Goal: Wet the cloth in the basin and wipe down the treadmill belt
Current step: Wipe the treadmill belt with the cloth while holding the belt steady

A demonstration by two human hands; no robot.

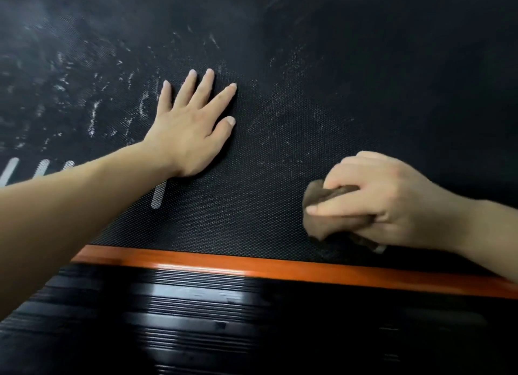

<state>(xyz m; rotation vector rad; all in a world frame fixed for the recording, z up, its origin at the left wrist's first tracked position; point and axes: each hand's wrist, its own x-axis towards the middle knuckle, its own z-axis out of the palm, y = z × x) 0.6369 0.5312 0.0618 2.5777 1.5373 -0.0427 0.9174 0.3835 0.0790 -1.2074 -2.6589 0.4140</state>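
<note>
Ok so, two bare hands were seen over one black treadmill belt (280, 150), and everything here is placed off the single orange strip (252, 265) that was run along the belt's near edge.

The left hand (190, 130) was laid flat on the belt, well above the orange strip's left half. It was palm down, all five fingers were kept straight and spread, and nothing was held in it.

The right hand (384, 203) was found nearer the strip, above its right part. It was clamped on the one brown cloth (322, 223). The cloth was bunched up, gripped by the thumb and curled fingers, and pressed onto the belt just above the orange strip. Whether the strip was actually touched couldn't be told. The two hands were kept well apart.

Four short white dashes (42, 167) were counted on the belt, above the strip's left end. Three were lined up at the far left and the fourth was found just beside the left forearm. Whether more were covered by the arm couldn't be told.

Whitish dusty smears (92, 116) were spotted further up from the strip on the left side, too many to be counted.

Below the orange strip, one ribbed glossy black side rail (196, 318) was seen, butted right against it.
</note>
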